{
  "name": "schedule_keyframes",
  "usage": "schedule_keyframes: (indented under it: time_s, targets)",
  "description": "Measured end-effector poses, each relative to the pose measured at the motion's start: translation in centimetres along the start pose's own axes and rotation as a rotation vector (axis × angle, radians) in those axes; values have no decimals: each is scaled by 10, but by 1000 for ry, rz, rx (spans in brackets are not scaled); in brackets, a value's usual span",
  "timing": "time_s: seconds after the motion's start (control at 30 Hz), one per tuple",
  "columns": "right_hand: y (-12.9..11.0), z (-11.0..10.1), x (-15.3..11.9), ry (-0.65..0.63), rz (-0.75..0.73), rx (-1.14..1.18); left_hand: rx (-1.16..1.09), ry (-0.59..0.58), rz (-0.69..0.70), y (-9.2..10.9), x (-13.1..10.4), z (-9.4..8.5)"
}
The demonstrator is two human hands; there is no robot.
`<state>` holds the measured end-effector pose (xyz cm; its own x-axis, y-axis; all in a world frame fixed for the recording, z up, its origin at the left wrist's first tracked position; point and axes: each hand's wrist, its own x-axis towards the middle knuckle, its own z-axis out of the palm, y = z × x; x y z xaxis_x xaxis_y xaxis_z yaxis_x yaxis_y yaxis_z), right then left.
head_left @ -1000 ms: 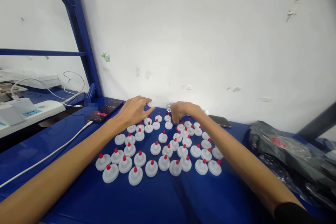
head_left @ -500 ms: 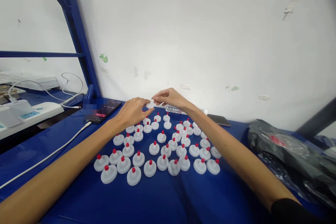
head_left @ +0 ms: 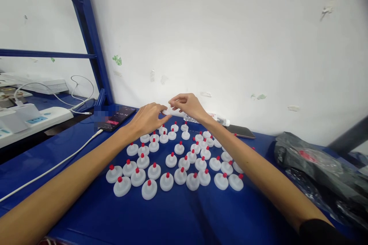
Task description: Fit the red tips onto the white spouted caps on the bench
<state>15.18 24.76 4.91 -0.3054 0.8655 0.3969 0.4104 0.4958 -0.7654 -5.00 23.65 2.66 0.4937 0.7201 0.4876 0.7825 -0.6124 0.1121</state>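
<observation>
At the far edge of the tabletop [head_left: 169,218], a white piece [head_left: 166,112] is pinched between thumb and fingers of the left hand [head_left: 149,116], and the right hand [head_left: 188,105] is held just beside it, fingers bent, its grip impossible to tell. From there toward the near edge, red-tipped white discs [head_left: 148,191] are spread, bases down.

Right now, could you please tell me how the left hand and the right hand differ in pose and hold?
The left hand has a white piece between thumb and fingers, while the right hand has its fingertips close to that piece; whether it touches or grips anything is unclear. The left hand sits slightly lower in the view than the right hand. Both are bare, with fingers pointing toward each other.
</observation>
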Motion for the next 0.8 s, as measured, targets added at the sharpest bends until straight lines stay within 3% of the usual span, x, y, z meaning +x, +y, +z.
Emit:
schedule_keyframes:
  time_s: [0.43,0.8]
  targets:
    - [-5,-5,-3,-126,7,-55,-6,-21,-17,1,-1,3]
    - [-9,-11,-3,-186,-75,-141,-176,-22,-65,7,-1,7]
